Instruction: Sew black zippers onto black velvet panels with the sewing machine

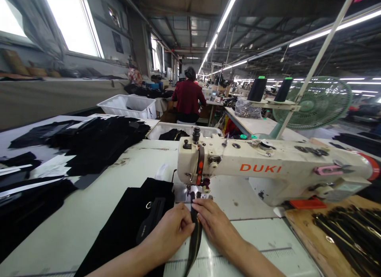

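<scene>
A narrow black strap (pixel 195 239) runs from the table's front edge up to the needle of a cream sewing machine (pixel 268 170) marked DUKI. My left hand (pixel 172 231) pinches the strap's left side and my right hand (pixel 214 223) presses its right side, both just in front of the presser foot. Under my left forearm lies a black fabric piece (pixel 127 225) with a metal ring and a small label.
Piles of black cut fabric (pixel 95 142) cover the table's left. White bins (pixel 127 105) stand behind. A wooden board with black straps (pixel 351 229) lies at the right. A green fan (pixel 318 104) and thread cones (pixel 257 88) sit behind the machine. A person in red (pixel 188 96) works farther back.
</scene>
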Tool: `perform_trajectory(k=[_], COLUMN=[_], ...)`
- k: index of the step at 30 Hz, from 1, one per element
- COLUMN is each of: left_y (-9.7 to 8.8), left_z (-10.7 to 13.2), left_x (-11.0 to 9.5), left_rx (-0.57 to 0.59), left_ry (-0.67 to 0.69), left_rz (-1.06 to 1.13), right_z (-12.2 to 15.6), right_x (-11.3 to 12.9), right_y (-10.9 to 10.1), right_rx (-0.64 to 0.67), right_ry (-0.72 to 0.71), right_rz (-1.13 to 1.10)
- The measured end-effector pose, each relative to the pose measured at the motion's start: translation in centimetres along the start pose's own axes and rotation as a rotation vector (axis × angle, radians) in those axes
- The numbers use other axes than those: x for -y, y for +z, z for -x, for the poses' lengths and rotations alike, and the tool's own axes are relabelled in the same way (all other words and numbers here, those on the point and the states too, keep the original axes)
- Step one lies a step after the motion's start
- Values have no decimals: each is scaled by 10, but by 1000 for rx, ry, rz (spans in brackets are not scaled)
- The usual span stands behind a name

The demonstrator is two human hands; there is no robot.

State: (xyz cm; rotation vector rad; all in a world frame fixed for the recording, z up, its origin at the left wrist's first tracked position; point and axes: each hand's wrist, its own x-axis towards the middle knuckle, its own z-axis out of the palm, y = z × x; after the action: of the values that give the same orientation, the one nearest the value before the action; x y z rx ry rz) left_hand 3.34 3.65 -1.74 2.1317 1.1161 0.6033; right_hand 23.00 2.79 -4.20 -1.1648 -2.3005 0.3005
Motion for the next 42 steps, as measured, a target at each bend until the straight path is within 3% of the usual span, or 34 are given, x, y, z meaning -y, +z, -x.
perform_trajectory(k=[4,8,13,16,19,21,24,28,32,36,40,42], left_y=[-5,-14,0,-1,-23,-45,-76,-93,-79,-55,-32,-22], left_z=[0,15,42,50,47,38,15,-19,-30,-26,-7,9], left_x=[-4,-12,-6,-11,-18,-10,23,63,63,50,43,40], left_rx=[24,3,50,181,396,294,-22,1,8,-122,-296,-291], left_ry=[-9,30,93,90,98,113,118,119,101,37,44,140], left_rz=[53,18,-100,-9,192,69,-254,-276,-235,-216,-302,-391], right_z=[0,1,1,1,2,2,0,-4,1,9,11,11], right_x=[1,2,8,14,21,26,31,36,38,37,35,35], right_y=[-3,-3,-8,-14,-18,-18,-17,-19,-18,-12,-7,-6], right_rx=[22,36,41,62,84,90,79,101,174,167,133,118], right_ry=[-33,-44,-12,-1,-6,-14,-37,-34,10,-16,-20,-35], right_rz=[7,35,58,52,18,6,32,90,143,196,231,245])
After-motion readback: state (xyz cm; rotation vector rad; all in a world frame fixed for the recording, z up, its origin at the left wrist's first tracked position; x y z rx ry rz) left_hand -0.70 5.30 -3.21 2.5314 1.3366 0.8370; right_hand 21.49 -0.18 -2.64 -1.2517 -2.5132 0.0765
